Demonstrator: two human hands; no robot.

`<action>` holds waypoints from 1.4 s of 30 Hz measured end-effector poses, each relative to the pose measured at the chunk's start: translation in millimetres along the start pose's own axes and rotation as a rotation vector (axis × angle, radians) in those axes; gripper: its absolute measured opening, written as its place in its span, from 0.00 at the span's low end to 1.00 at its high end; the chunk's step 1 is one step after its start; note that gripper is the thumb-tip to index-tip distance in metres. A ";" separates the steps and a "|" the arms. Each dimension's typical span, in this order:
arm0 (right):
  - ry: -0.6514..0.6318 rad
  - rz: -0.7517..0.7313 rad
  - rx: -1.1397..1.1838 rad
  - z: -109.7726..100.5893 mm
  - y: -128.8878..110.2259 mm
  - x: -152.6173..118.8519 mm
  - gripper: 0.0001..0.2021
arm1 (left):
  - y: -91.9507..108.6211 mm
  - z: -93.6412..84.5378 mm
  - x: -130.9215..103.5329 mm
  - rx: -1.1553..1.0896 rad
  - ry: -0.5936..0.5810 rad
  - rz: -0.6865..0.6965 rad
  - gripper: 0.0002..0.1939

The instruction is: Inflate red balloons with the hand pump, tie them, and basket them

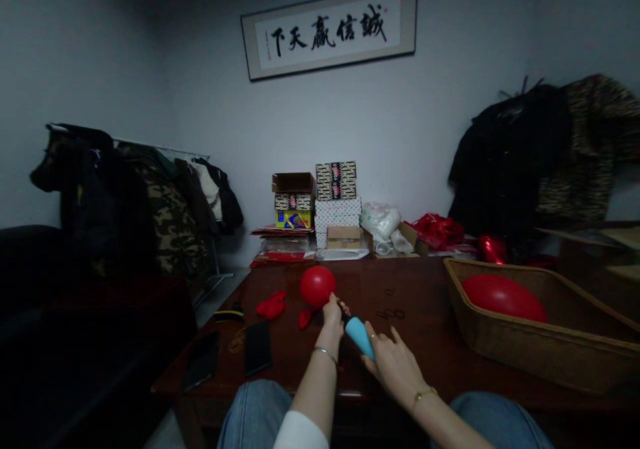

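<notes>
A small, partly inflated red balloon [318, 285] sits at the far end of my left hand [332, 312]. My left fingers are closed around its neck, where it meets the tip of a balloon pump [359, 337] with a light blue body. My right hand [393, 358] is wrapped round the near end of the pump, with some fingers stretched out along it. Just left of my left hand lies a limp red balloon [305, 318]. A clump of limp red balloons [271, 306] rests farther left on the dark wooden table [420, 369].
A wicker basket [505, 339] with a large red balloon [503, 297] stands on the right. Two dark phones [257, 348], a yellow-black tool [230, 314] and yellow string [237, 342] lie at left. Dark rings [393, 314] lie right of the pump. Stacked boxes [337, 219] stand behind.
</notes>
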State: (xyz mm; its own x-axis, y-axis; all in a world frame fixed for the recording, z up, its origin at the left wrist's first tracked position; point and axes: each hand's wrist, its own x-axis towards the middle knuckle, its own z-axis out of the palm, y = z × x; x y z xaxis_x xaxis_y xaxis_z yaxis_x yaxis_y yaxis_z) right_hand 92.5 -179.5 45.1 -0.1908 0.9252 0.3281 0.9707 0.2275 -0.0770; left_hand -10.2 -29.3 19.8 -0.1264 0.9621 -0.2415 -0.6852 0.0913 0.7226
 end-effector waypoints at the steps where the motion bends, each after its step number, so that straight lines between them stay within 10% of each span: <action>1: -0.004 -0.001 0.009 1.3 -0.1 -2.3 0.27 | -0.5 -1.7 0.9 0.009 0.002 -0.001 0.15; 21: 0.138 -0.123 0.126 17.0 55.0 -82.3 0.30 | 17.6 -14.2 11.5 -0.041 0.024 -0.025 0.14; 42: 0.042 -0.009 0.015 13.3 1.9 0.4 0.27 | -1.2 -5.2 -4.0 -0.017 -0.005 -0.046 0.15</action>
State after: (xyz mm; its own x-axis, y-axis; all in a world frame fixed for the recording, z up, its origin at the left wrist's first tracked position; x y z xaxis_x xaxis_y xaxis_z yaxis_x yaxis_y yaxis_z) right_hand 92.3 -174.6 32.6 -0.1924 0.9096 0.3683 0.9667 0.2402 -0.0882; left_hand -12.6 -34.6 16.5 -0.0914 0.9583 -0.2709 -0.7026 0.1307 0.6995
